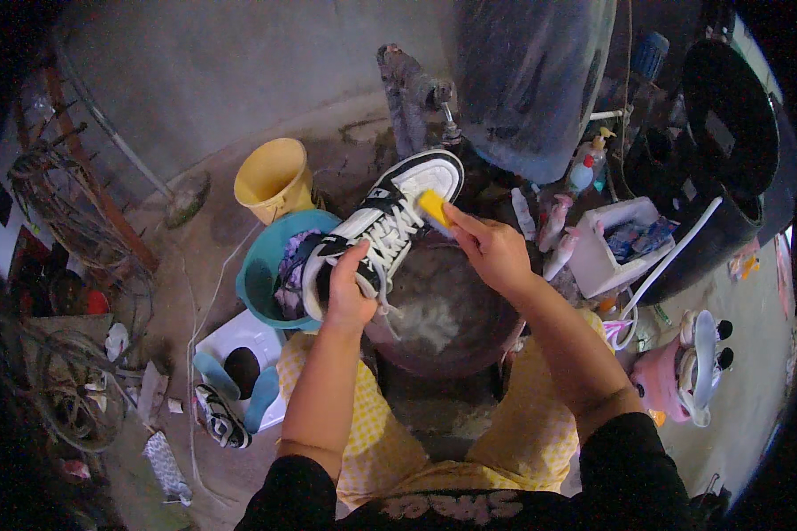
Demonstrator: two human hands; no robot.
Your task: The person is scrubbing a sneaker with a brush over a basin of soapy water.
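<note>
A black and white lace-up sneaker (392, 219) is held out in front of me, its toe pointing up and to the right. My left hand (352, 292) grips it at the collar, thumb over the tongue. In my right hand (495, 249) is a small yellow brush (433, 206), pressed against or just over the shoe's vamp beside the white laces. The underside of the brush is hidden. Below the shoe, between my knees, stands a dark round basin (465, 292) of water with whitish foam on the surface.
On the left are a yellow bucket (275, 176), a teal basin (252, 285) with cloth inside, and insoles (263, 398) beside another shoe (222, 418). Bottles (556, 222), a foam box (591, 259) and a pink bucket holding shoes (661, 381) stand right. A tap (449, 126) rises behind.
</note>
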